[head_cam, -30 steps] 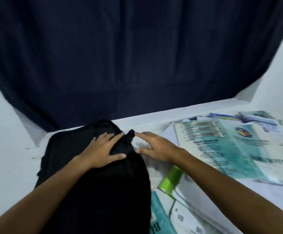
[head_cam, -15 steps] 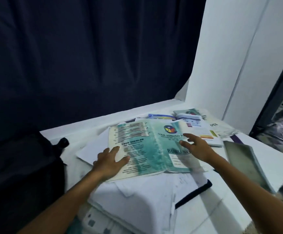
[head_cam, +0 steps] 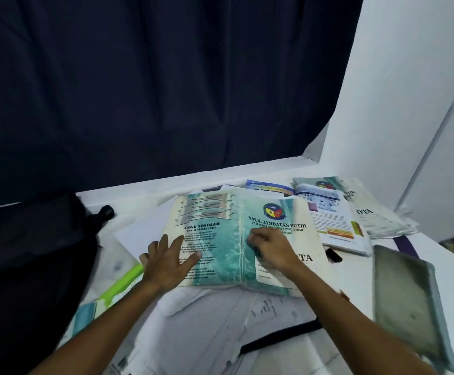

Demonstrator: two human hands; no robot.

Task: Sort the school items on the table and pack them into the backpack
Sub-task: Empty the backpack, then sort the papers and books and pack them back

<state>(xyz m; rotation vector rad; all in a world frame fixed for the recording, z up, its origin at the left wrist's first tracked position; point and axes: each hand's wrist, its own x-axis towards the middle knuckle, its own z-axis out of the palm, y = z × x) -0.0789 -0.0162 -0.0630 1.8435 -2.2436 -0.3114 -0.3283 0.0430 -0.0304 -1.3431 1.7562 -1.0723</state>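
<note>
Sorting is just starting: the left hand (head_cam: 167,262) is pressing flat, fingers spread, on the splayed teal notebook (head_cam: 236,239), while the right hand (head_cam: 270,251), its grip curled at the spine, seems to be needing to close it before carrying it to the backpack (head_cam: 31,253).

A dark navy curtain (head_cam: 166,85) hangs beside a white wall (head_cam: 399,104).

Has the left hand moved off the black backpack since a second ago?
Yes. The left hand has gone rightward off the black backpack and now rests flat on the open teal school notebook.
</note>
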